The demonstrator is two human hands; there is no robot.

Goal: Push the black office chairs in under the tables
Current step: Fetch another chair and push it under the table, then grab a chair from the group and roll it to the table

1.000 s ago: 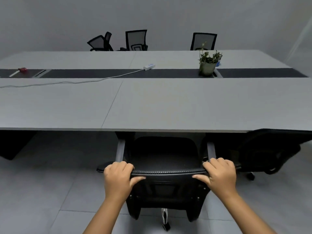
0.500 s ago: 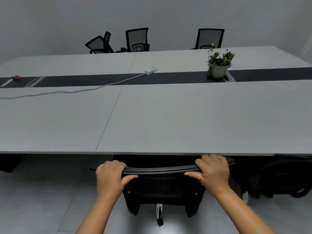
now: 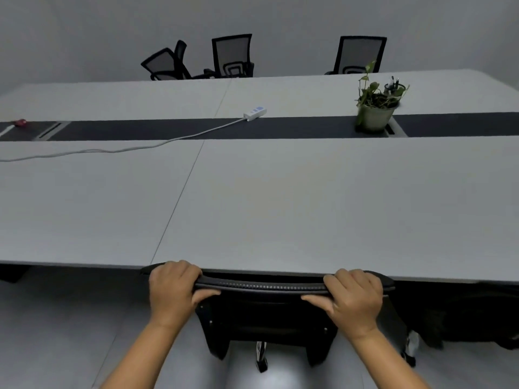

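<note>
Fingers (image 3: 179, 272) of my left hand (image 3: 172, 294) and right hand (image 3: 354, 300) are curling closed over the top rail of the black office chair (image 3: 266, 313), thumbs hooking underneath. Change noted: a second ago the seat was showing well clear of the tabletop (image 3: 280, 209); now the backrest rail is sitting right at the near edge, seat hidden beneath. Judgement: this chair is nearly home, with little travel left. Condition of chair: upright, square to the edge, stitched rail intact, back panel dark, one caster and the centre column visible below. Another black chair (image 3: 463, 318) is sitting tucked under to the right. Three far chairs (image 3: 231, 56) are standing beyond the opposite side, one turned askew.
</note>
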